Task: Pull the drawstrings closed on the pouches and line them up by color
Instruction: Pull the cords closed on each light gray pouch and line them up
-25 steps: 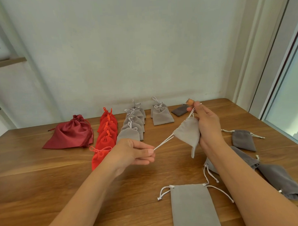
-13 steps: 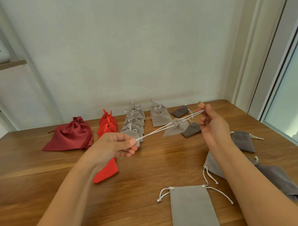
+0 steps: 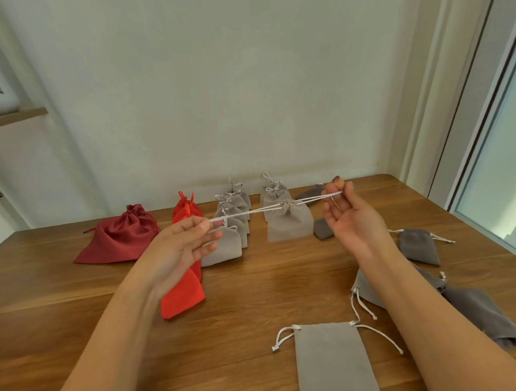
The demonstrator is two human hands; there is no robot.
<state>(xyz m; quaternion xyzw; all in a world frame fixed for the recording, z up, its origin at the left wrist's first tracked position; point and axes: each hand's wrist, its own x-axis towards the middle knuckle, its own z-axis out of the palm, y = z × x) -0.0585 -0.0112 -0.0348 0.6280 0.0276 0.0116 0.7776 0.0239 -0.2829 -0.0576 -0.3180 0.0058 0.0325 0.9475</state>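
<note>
Soft daylight coming in from the glass door (image 3: 500,184) on the right, bright and even across the white wall (image 3: 217,93). Pale sheen on the table (image 3: 413,200) toward that side, shadows faint. Wide-angle bend leans the door frame (image 3: 441,98) and tilts the left shelf (image 3: 14,115). Dark grey pouch (image 3: 486,312) at the right edge looks smeared.

We see a table (image 3: 63,307) of smooth, shiny wood. The hanging grey pouch (image 3: 290,225) is soft, matt cloth; its drawstring (image 3: 251,211) is white cord. The dark red pouch (image 3: 119,239) is shiny cloth.
</note>
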